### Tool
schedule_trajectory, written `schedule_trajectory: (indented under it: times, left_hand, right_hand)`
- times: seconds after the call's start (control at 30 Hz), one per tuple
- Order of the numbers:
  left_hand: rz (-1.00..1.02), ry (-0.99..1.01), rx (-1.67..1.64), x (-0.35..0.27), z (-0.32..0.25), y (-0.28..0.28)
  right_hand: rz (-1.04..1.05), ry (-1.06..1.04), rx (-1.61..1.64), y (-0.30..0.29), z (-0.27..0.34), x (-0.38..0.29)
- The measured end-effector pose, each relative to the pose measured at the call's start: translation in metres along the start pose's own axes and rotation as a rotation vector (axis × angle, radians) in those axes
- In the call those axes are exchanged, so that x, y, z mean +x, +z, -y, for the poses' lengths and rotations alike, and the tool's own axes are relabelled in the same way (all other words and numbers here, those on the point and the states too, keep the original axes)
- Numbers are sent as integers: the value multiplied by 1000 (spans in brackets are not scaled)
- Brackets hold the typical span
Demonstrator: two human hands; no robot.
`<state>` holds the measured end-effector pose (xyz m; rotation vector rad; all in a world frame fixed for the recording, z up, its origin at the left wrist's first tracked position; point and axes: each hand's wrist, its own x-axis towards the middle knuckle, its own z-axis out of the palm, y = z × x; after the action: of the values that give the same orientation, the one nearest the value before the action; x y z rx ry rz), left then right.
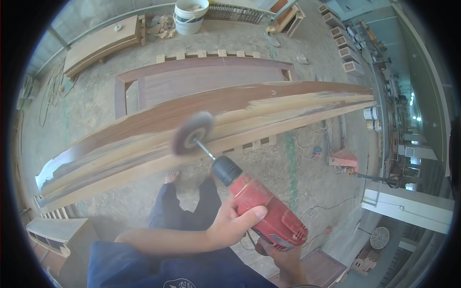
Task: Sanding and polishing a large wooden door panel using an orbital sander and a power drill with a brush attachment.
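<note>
My left hand [232,223] wraps around the body of a red electric drill [264,203] just behind its black chuck [227,170]. Lower down, my right hand [282,255] grips the drill's handle, partly hidden beneath the body. A round abrasive flap wheel [193,133] on a thin shaft is fixed in the chuck, its rim blurred. It overlaps the moulded edge of a long wooden workpiece [230,122]; whether it touches the wood I cannot tell. Reddish-brown finish covers the workpiece's flat far side [201,94], while much of the stepped moulding is pale bare wood.
Behind the workpiece lies a framed wooden panel [212,73] on slatted supports. White buckets [189,25] and stacked boards [104,39] stand farther back. To the right are a red pallet jack [344,160] and cables on the floor. A wooden cabinet piece [57,234] is at lower left.
</note>
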<state>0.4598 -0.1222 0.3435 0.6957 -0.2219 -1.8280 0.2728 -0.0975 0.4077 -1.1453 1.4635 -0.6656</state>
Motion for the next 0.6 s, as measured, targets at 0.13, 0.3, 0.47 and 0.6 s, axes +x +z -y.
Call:
schedule_trajectory:
  times: [0.13,0.3,0.47,0.6]
  left_hand:
    - [-9,-139,65,-11,-17,-11]
    - [175,-90,74,47,-7,18]
    - [147,-6,33,36,3,11]
    - [77,-16,22,-14,-19,-13]
  right_hand:
    - [-101,-19,117,28,-1,-10]
    - [-366,70,86,11,-6,0]
    - [-268,46,112,8,-11,-9]
    - [-225,-40,13,35,-24,-29]
